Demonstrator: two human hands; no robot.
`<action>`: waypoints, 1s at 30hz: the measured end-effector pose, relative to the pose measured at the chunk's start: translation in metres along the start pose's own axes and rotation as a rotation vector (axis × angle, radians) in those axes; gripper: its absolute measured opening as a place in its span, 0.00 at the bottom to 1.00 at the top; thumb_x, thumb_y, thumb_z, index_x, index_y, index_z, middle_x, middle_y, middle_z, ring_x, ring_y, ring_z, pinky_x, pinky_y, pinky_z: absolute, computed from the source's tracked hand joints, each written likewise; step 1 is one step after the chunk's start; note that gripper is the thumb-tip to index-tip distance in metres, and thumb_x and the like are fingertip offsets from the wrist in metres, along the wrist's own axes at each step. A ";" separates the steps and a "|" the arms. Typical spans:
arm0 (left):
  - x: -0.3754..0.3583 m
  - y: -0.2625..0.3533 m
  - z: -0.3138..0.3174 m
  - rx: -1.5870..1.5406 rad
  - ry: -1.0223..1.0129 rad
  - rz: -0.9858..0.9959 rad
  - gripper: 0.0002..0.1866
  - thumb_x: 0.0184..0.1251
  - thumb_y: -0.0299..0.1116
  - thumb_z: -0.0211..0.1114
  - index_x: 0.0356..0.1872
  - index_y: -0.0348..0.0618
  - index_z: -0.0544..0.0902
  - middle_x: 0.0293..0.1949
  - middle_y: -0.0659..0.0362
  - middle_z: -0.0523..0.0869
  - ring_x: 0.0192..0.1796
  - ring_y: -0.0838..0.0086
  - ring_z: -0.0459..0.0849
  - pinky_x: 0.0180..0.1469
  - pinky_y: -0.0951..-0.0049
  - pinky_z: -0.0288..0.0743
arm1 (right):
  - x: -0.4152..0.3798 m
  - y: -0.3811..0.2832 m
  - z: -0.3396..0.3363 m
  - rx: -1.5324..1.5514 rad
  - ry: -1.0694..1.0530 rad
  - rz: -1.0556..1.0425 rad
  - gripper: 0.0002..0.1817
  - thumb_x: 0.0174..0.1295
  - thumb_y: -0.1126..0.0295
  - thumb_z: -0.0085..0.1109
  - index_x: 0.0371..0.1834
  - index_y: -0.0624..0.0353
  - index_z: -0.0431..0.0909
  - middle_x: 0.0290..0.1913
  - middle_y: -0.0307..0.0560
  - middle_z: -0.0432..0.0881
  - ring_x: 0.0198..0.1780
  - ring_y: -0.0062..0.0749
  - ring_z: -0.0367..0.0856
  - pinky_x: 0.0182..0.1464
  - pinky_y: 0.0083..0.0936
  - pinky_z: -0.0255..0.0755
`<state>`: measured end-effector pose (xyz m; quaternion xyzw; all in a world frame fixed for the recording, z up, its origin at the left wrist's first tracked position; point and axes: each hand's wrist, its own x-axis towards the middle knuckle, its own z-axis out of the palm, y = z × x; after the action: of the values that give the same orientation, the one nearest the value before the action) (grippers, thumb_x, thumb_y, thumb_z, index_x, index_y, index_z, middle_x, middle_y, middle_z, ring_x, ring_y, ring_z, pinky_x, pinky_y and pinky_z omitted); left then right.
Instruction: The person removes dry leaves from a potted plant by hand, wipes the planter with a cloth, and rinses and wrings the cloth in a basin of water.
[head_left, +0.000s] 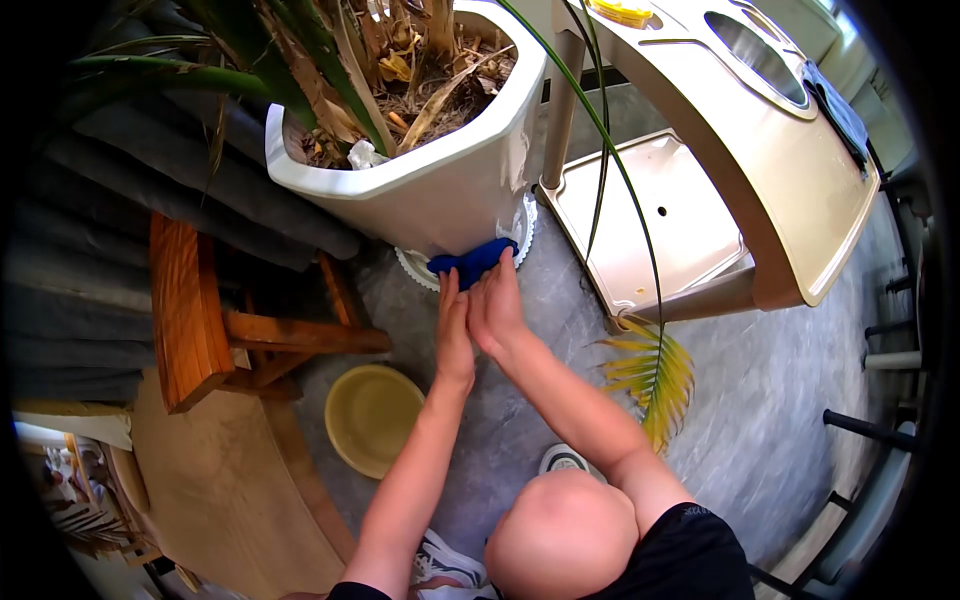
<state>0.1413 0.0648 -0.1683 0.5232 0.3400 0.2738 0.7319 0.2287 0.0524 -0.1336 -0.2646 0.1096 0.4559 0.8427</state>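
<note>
"What's under the hands on your feed?"

"A dark blue bunched cloth, laid across the foot of a glossy white angular planter, just above a white saucer with a scalloped edge. I'd say it is held there to bear on that low wall."

"And the fingers?"

"On the left hand and the right hand they look fairly straight and close together, tips on the cloth. From up here I can't tell whether either thumb pinches it. The hands meet side by side, probably so both arms can push evenly."

"Why the round yellow-olive basin?"

"It sits on the grey floor beside the left forearm, which I'd guess suits an easy reach. A reddish-brown wooden stool stands left of the planter, a cream plastic trolley right of it."

"Count for me."

"Two hands, one planter, one saucer, one basin, one stool, one trolley. Two cloths: the one being held, and a grey-blue one draped over the trolley's edge, perhaps hung there to be handy. One yellowing palm leaf tip droops beside the trolley, and I see two shoes below."
</note>
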 end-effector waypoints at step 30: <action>-0.052 0.028 -0.040 0.080 0.081 0.271 0.36 0.84 0.52 0.37 0.83 0.40 0.54 0.85 0.53 0.52 0.85 0.58 0.51 0.82 0.49 0.51 | 0.060 0.039 -0.065 -1.736 -0.140 -1.625 0.16 0.65 0.62 0.61 0.56 0.44 0.85 0.67 0.61 0.74 0.71 0.66 0.69 0.66 0.62 0.69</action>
<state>0.0761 0.0567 -0.1397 0.5817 0.3058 0.3773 0.6525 0.2336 0.0768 -0.2271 -0.7131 -0.4816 -0.2762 0.4281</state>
